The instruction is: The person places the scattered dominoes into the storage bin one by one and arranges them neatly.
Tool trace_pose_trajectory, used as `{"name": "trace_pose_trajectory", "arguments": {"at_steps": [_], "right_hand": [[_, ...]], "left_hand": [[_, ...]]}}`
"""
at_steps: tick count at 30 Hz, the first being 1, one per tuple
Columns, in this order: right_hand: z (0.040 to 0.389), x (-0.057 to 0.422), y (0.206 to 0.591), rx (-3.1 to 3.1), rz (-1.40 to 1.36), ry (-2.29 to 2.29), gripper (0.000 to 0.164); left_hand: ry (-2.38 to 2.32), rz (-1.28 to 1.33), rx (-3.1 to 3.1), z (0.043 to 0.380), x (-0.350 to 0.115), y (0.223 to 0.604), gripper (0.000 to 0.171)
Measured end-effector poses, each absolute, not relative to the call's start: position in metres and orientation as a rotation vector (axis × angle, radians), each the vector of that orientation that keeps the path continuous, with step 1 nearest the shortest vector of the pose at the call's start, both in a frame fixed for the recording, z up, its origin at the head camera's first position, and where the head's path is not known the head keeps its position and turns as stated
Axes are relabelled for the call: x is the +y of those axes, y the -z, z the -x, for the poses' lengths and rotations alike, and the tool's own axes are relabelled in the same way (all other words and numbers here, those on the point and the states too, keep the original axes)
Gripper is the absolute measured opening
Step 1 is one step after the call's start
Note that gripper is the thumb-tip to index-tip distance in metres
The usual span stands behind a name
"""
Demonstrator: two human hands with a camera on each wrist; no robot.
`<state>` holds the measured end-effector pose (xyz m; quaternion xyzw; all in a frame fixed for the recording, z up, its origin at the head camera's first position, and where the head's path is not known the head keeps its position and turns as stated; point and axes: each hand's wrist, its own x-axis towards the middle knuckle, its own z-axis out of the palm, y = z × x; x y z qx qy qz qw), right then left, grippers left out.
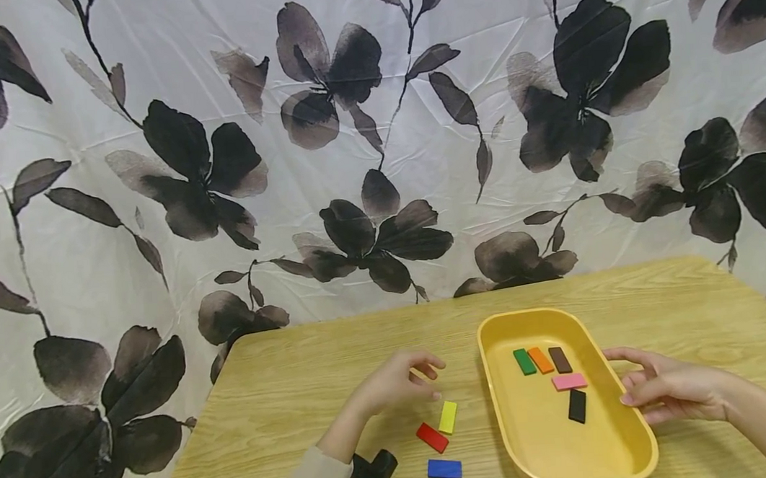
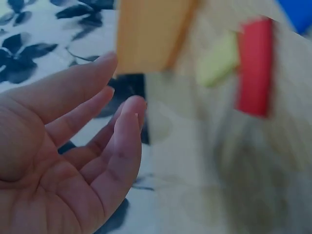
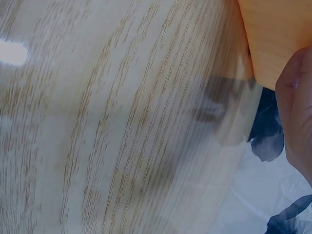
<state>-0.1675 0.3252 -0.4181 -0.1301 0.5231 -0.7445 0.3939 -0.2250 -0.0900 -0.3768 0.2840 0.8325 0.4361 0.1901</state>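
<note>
Head view: the left hand (image 1: pixel 400 384) hangs with loosely bent fingers, holding nothing, just beyond the yellow block (image 1: pixel 448 417); the red block (image 1: pixel 432 437) and blue block (image 1: pixel 444 470) lie nearer on the counter (image 1: pixel 287 388). The right hand (image 1: pixel 673 386) touches the yellow tray (image 1: pixel 543 433) at its right side, thumb and index finger apart; whether it grips the rim, I cannot tell. Inside, green (image 1: pixel 524 361), orange (image 1: pixel 540 360) and brown (image 1: pixel 560 359) blocks lie far of pink (image 1: pixel 569 381) and black (image 1: pixel 577 406) ones.
</note>
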Motion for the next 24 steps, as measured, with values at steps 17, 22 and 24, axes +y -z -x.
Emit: {"name": "trace_pose_trajectory", "arguments": {"at_steps": [17, 22, 24], "right_hand": [[0.166, 0.324, 0.417, 1.297, 0.335, 1.892, 0.05], [0.166, 0.324, 0.419, 1.283, 0.344, 1.89, 0.05], [0.167, 0.324, 0.419, 1.286, 0.345, 1.89, 0.05]], "left_hand": [[-0.994, -0.867, 2.344, 0.208, -0.117, 0.415, 0.03], [-0.941, -0.954, 2.391, 0.207, -0.115, 0.419, 0.026], [-0.924, -0.99, 2.413, 0.207, -0.114, 0.419, 0.024]]}}
